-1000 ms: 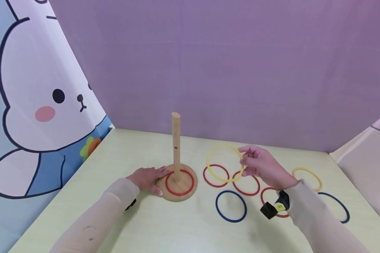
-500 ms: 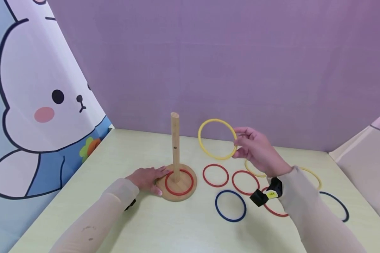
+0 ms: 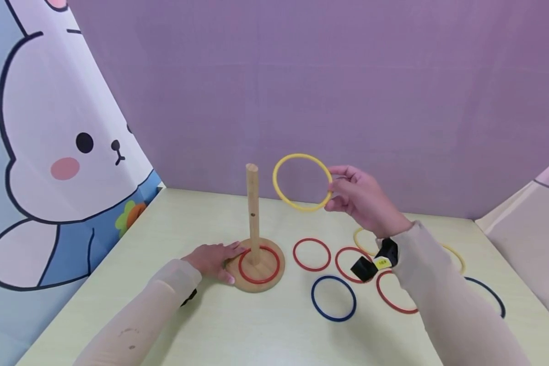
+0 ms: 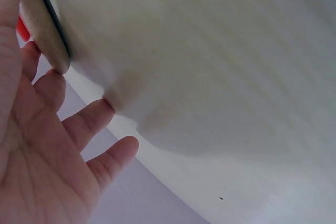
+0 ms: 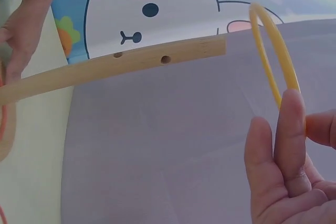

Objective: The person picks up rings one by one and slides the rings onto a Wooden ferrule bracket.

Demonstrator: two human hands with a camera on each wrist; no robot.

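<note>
My right hand [image 3: 363, 198] pinches a yellow ring [image 3: 301, 155] by its right side, between thumb and fingers. The ring is held up in the air, just right of the top of a wooden post [image 3: 253, 198] and apart from it. In the right wrist view the yellow ring [image 5: 284, 51] appears nearly edge-on beyond the post's end. A red ring [image 3: 278, 264] lies around the post's foot on the round wooden base [image 3: 243, 279]. My left hand [image 3: 209, 259] rests at the base's left edge. Its fingers [image 4: 89, 121] look relaxed and spread in the left wrist view.
Right of the base, several rings lie on the pale table [image 3: 210, 325]: red rings [image 3: 312, 239], a blue ring [image 3: 336, 320], another blue ring [image 3: 496, 297] and yellow rings [image 3: 357, 238], partly behind my right arm. A purple cloth [image 3: 370, 101] hangs behind the table.
My right hand has lifted the yellow ring up from over the table rings and carried it left toward the post's top. The left hand and base have stayed put.
</note>
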